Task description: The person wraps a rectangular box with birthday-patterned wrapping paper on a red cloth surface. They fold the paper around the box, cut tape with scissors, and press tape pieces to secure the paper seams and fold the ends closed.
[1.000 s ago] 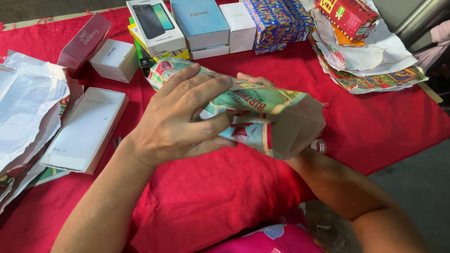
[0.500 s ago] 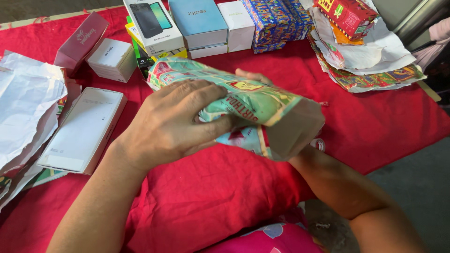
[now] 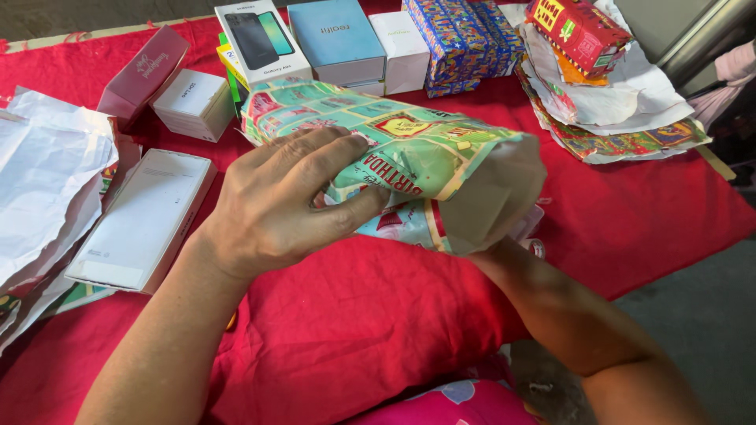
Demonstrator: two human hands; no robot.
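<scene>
- Left hand (image 3: 287, 201): closed on the near side of the green wrapped package (image 3: 394, 161). Fingers lie across the paper's top face; thumb presses in from below. Grip is firm, palm down.
- Right hand: hidden behind and beneath the package. Only the right forearm (image 3: 567, 315) shows, running up to the package's open paper end. How far the hand is open or closed cannot be told.
- Red cloth (image 3: 378, 315): covers the whole work surface, wrinkled in the near area.
- Green wrapped package: held above the cloth at centre, tilted, long axis running from upper left to lower right. Patterned green paper with red and yellow panels covers it; the right end is an unfolded flap showing the plain brown underside.
- White crumpled paper (image 3: 47, 181): lies at the left edge of the cloth.
- Flat white box (image 3: 142, 220): lies just beside the crumpled paper, left of the left wrist.
- Torn patterned paper (image 3: 622, 118): piled at the upper right, with a red wrapped box (image 3: 579, 27) on top.
- Blue patterned wrapped box (image 3: 461, 43): stands at the far edge, behind the package.
- Light blue box (image 3: 335, 39), phone box (image 3: 260, 39) and tall white box (image 3: 402, 47): set side by side along the far edge.
- Dark red box (image 3: 142, 75) and small white box (image 3: 191, 102): at the far left, touching each other.
</scene>
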